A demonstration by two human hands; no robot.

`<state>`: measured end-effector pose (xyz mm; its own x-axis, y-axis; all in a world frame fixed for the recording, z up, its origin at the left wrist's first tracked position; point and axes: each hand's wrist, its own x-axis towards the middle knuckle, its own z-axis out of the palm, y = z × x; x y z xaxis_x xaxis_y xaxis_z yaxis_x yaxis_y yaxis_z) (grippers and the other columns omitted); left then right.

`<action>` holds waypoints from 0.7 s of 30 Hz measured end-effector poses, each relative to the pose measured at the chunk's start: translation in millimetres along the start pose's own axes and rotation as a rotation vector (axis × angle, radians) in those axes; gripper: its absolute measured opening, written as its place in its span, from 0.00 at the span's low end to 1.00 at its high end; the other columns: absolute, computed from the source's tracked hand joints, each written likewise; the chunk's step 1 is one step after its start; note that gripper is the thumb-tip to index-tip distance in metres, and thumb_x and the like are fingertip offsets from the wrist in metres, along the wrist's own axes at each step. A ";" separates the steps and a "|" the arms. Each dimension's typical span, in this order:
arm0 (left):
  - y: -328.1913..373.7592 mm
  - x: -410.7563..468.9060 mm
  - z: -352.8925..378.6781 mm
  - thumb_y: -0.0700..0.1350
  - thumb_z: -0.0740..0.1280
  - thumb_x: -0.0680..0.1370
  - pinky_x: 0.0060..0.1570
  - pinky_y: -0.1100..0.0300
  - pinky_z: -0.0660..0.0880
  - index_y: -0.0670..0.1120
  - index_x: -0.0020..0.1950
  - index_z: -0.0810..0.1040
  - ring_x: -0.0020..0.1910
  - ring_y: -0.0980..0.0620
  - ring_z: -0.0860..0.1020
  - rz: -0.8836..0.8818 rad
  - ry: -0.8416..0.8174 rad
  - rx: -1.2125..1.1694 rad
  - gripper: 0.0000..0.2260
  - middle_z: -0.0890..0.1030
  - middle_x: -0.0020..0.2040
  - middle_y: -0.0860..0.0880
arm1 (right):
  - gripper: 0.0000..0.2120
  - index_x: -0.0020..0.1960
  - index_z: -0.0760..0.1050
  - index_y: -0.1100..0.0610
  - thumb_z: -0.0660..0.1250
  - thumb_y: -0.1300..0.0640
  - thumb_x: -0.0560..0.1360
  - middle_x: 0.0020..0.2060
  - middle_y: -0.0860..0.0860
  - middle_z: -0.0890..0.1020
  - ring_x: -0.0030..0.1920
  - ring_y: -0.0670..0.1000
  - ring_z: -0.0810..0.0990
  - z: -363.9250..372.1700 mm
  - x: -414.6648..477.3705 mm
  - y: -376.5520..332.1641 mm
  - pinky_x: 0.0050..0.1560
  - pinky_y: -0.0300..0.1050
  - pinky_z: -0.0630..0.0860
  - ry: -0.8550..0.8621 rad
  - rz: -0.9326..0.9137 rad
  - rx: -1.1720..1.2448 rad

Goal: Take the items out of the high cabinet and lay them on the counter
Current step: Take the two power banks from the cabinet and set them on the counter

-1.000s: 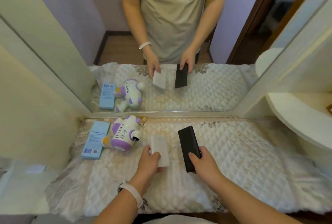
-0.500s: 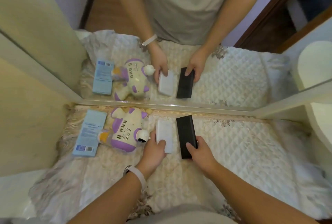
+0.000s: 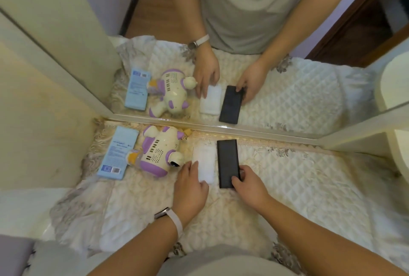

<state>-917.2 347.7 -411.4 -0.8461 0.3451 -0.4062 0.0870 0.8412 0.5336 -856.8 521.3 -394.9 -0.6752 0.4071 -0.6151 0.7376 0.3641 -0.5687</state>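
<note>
A flat white block [image 3: 204,158] and a flat black block [image 3: 228,160] lie side by side on the quilted counter cloth [image 3: 309,187], their far ends close to the mirror's base. My left hand [image 3: 190,189] holds the white block at its near left corner, thumb along its left edge. My right hand [image 3: 250,185] pinches the near end of the black block, thumb on top and fingers at its right edge. Both blocks lie flat on the cloth.
A cream and purple toy [image 3: 159,152] lies just left of the white block, and a light blue box [image 3: 118,154] lies left of the toy. A mirror [image 3: 287,87] stands behind the counter. A cream side wall [image 3: 33,132] bounds the left, a rounded white shelf [image 3: 400,149] the right.
Both hands have carried the blocks away from me toward the mirror and brought them closer together. The white block now lies next to the toy.
</note>
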 end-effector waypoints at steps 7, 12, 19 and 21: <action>16.1 -38.2 -7.8 0.49 0.62 0.76 0.70 0.54 0.61 0.47 0.73 0.67 0.73 0.46 0.63 0.055 0.088 0.130 0.25 0.64 0.76 0.45 | 0.22 0.73 0.67 0.57 0.61 0.50 0.81 0.65 0.53 0.74 0.61 0.52 0.75 -28.1 -19.5 18.0 0.58 0.44 0.72 -0.060 -0.204 -0.184; 35.1 -69.3 -16.3 0.52 0.64 0.74 0.64 0.46 0.71 0.46 0.67 0.75 0.67 0.42 0.73 0.109 0.227 0.238 0.23 0.73 0.70 0.43 | 0.26 0.76 0.63 0.53 0.56 0.43 0.81 0.71 0.51 0.70 0.69 0.52 0.69 -42.3 -30.8 22.9 0.66 0.47 0.69 -0.034 -0.513 -0.490; 46.6 -129.5 -24.0 0.54 0.61 0.75 0.60 0.45 0.73 0.47 0.65 0.76 0.63 0.42 0.75 0.049 0.438 0.360 0.22 0.77 0.65 0.44 | 0.27 0.68 0.73 0.55 0.52 0.41 0.78 0.63 0.52 0.77 0.62 0.56 0.75 -45.3 -49.8 12.8 0.57 0.53 0.74 -0.002 -0.919 -0.635; 44.4 -150.0 -27.5 0.54 0.60 0.75 0.62 0.43 0.71 0.47 0.65 0.76 0.65 0.42 0.74 -0.002 0.481 0.360 0.22 0.76 0.66 0.44 | 0.27 0.63 0.78 0.56 0.53 0.41 0.75 0.57 0.54 0.81 0.55 0.58 0.79 -44.3 -60.1 6.9 0.49 0.54 0.78 -0.006 -1.030 -0.652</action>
<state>-800.9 321.8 -306.4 -0.9822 0.1868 0.0189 0.1865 0.9588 0.2143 -810.8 536.5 -337.6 -0.9451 -0.3240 -0.0417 -0.2792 0.8673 -0.4122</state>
